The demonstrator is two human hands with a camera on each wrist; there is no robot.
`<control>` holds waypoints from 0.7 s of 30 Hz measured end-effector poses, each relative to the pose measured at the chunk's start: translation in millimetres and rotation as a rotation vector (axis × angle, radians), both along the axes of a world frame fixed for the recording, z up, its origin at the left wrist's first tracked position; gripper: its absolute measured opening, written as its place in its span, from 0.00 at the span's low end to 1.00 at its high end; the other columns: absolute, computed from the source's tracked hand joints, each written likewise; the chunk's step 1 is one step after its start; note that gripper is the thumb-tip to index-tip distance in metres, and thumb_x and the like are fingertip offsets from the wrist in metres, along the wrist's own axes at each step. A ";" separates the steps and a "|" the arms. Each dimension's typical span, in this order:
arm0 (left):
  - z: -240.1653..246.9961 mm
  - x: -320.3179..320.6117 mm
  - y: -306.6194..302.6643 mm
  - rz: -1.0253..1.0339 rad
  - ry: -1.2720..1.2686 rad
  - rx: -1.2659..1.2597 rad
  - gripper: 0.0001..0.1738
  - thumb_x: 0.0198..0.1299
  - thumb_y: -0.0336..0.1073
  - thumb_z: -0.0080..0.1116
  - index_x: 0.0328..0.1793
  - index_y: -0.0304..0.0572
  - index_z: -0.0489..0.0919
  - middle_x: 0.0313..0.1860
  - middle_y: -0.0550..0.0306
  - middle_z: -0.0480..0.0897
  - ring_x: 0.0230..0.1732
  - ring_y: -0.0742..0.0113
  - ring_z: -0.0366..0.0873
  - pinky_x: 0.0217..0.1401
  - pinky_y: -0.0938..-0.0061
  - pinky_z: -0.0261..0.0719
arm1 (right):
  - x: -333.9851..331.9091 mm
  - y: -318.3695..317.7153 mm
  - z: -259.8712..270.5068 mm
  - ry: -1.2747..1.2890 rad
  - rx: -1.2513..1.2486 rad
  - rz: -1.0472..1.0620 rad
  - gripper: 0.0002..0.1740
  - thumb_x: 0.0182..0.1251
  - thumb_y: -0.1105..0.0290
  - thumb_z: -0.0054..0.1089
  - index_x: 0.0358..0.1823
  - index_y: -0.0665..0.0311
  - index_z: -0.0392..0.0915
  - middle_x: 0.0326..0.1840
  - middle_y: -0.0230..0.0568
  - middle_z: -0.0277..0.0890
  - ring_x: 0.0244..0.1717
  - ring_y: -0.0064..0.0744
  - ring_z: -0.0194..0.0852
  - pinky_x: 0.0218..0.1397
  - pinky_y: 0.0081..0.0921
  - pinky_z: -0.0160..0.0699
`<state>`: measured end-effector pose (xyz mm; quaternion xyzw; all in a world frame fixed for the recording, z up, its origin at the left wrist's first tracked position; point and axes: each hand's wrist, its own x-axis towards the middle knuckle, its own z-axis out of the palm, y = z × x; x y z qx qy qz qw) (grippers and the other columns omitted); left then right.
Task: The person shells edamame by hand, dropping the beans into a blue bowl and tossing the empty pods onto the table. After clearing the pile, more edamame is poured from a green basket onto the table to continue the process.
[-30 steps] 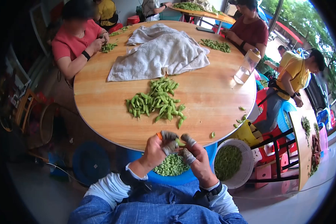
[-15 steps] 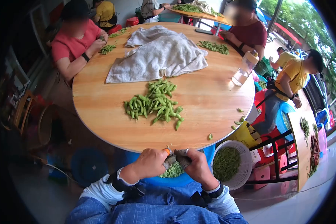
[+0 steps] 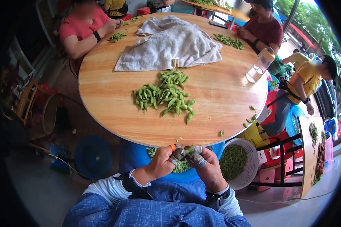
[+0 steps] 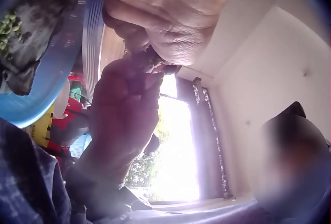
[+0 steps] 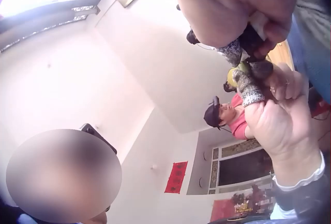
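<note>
A green edamame pod (image 3: 189,150) shows between my two hands at the table's near edge. The left hand (image 3: 160,162) pinches it from one side, with grey wraps on the fingertips and an orange band on one finger. From the other side the right hand (image 3: 210,168) pinches it, its fingertips wrapped too. In the right wrist view the pod (image 5: 237,75) lies between the wrapped tips. Below the hands stands a blue basin (image 3: 138,153) with shelled beans (image 3: 182,167), partly covered by the hands. A heap of pods (image 3: 166,94) lies on the round table (image 3: 113,109).
A grey towel (image 3: 170,47) lies behind the heap, and a clear bottle (image 3: 259,68) stands at the right. Beside the blue basin is a white basket (image 3: 250,166) of pods. A few loose pods (image 3: 252,119) lie near the table's right edge. Other people sit around.
Half a second ago my hands were together lower over the basin, hiding most of the beans. Now they are up at the table edge with a pod showing between the fingertips.
</note>
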<state>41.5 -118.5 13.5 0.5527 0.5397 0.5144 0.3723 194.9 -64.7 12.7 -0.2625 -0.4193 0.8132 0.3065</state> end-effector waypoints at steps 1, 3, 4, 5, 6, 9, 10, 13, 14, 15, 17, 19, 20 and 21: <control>-1.4 0.4 -0.2 -0.001 -0.007 -0.002 0.08 0.56 0.32 0.48 0.31 0.31 0.73 0.18 0.52 0.74 0.19 0.70 0.68 0.24 0.75 0.66 | 0.6 -0.5 -0.2 0.012 -0.014 -0.003 0.14 0.56 0.65 0.55 0.39 0.68 0.72 0.31 0.30 0.72 0.29 0.16 0.64 0.32 0.12 0.61; -3.6 1.0 -0.9 -0.002 -0.020 -0.006 0.09 0.56 0.32 0.47 0.31 0.31 0.73 0.17 0.53 0.74 0.18 0.70 0.67 0.23 0.75 0.66 | 1.6 -0.3 -4.2 0.002 0.000 -0.005 0.14 0.56 0.65 0.55 0.39 0.68 0.72 0.31 0.30 0.72 0.30 0.16 0.65 0.33 0.13 0.62; -4.2 0.9 -1.0 -0.009 -0.028 -0.015 0.09 0.56 0.32 0.47 0.32 0.32 0.73 0.17 0.53 0.74 0.19 0.71 0.67 0.23 0.75 0.66 | 1.6 -0.1 -5.5 -0.003 0.009 -0.005 0.14 0.56 0.65 0.55 0.39 0.69 0.72 0.31 0.31 0.72 0.30 0.16 0.65 0.33 0.13 0.62; -4.5 0.8 -1.0 -0.016 -0.035 -0.024 0.09 0.56 0.32 0.47 0.32 0.32 0.73 0.17 0.53 0.74 0.19 0.71 0.66 0.23 0.75 0.66 | 1.4 -0.3 -5.1 -0.010 0.010 -0.007 0.14 0.56 0.66 0.55 0.39 0.69 0.72 0.31 0.31 0.72 0.30 0.16 0.65 0.33 0.13 0.62; -4.7 0.7 -1.0 -0.022 -0.043 -0.032 0.09 0.56 0.32 0.47 0.33 0.32 0.73 0.18 0.53 0.74 0.19 0.71 0.66 0.23 0.75 0.66 | 1.2 -0.6 -4.1 -0.017 0.012 -0.010 0.14 0.56 0.66 0.55 0.39 0.69 0.72 0.31 0.31 0.72 0.30 0.16 0.65 0.33 0.13 0.62; -4.1 0.7 -1.1 -0.035 -0.056 -0.043 0.09 0.56 0.32 0.47 0.35 0.32 0.74 0.17 0.54 0.74 0.19 0.73 0.66 0.23 0.76 0.65 | -0.1 -1.8 -1.4 -0.024 0.043 -0.027 0.13 0.57 0.66 0.54 0.39 0.68 0.73 0.31 0.30 0.73 0.30 0.16 0.65 0.33 0.13 0.63; -4.6 0.8 -1.3 -0.039 -0.059 -0.038 0.09 0.56 0.32 0.46 0.35 0.32 0.74 0.18 0.54 0.74 0.19 0.74 0.66 0.23 0.77 0.66 | -0.6 -2.2 -0.5 -0.025 0.058 -0.034 0.13 0.57 0.66 0.54 0.38 0.68 0.73 0.31 0.30 0.73 0.30 0.16 0.65 0.33 0.13 0.63; -8.5 0.7 -1.2 -0.055 -0.091 -0.031 0.09 0.56 0.32 0.46 0.36 0.32 0.74 0.19 0.56 0.74 0.20 0.75 0.67 0.24 0.77 0.66 | -2.2 -4.1 4.6 -0.033 0.065 -0.049 0.13 0.57 0.66 0.54 0.38 0.68 0.73 0.31 0.29 0.73 0.30 0.16 0.65 0.33 0.13 0.63; -10.3 1.0 -0.9 -0.063 -0.114 -0.033 0.09 0.56 0.32 0.46 0.37 0.32 0.74 0.19 0.56 0.74 0.21 0.75 0.67 0.24 0.77 0.66 | -2.3 -4.0 4.4 -0.026 0.070 -0.047 0.12 0.57 0.66 0.54 0.38 0.68 0.73 0.31 0.29 0.73 0.30 0.16 0.65 0.33 0.13 0.63; -11.3 1.4 -0.9 -0.072 -0.138 -0.036 0.09 0.56 0.32 0.46 0.37 0.32 0.73 0.20 0.57 0.75 0.21 0.75 0.67 0.24 0.77 0.66 | -2.4 -3.8 3.7 -0.019 0.076 -0.045 0.12 0.57 0.67 0.54 0.38 0.68 0.73 0.31 0.29 0.73 0.30 0.16 0.66 0.34 0.13 0.63; -4.9 3.8 -0.2 -0.074 -0.196 -0.047 0.10 0.57 0.32 0.46 0.38 0.32 0.73 0.22 0.57 0.75 0.22 0.76 0.67 0.25 0.77 0.66 | -3.4 -3.7 1.4 -0.031 0.092 -0.055 0.11 0.57 0.68 0.53 0.39 0.68 0.73 0.32 0.29 0.73 0.30 0.16 0.66 0.34 0.13 0.64; -7.1 2.9 0.3 -0.096 -0.189 -0.087 0.10 0.56 0.32 0.46 0.39 0.32 0.73 0.23 0.56 0.76 0.24 0.74 0.69 0.26 0.76 0.67 | -5.8 -3.1 -3.4 -0.069 0.114 -0.080 0.10 0.58 0.69 0.53 0.39 0.67 0.73 0.32 0.29 0.73 0.31 0.15 0.66 0.35 0.13 0.64; -15.3 -0.7 0.8 -0.115 -0.152 -0.121 0.10 0.56 0.32 0.46 0.39 0.32 0.72 0.24 0.55 0.76 0.24 0.72 0.70 0.26 0.75 0.68 | -5.3 -2.0 -7.8 -0.083 0.109 -0.074 0.10 0.58 0.72 0.51 0.39 0.69 0.72 0.33 0.30 0.73 0.33 0.16 0.67 0.38 0.14 0.64; -16.1 -2.9 1.9 -0.134 -0.115 -0.155 0.11 0.55 0.33 0.47 0.40 0.33 0.72 0.25 0.53 0.76 0.25 0.69 0.72 0.27 0.74 0.69 | -4.6 -1.1 -13.3 -0.097 0.105 -0.066 0.09 0.59 0.74 0.50 0.40 0.70 0.72 0.35 0.31 0.73 0.36 0.17 0.67 0.41 0.15 0.65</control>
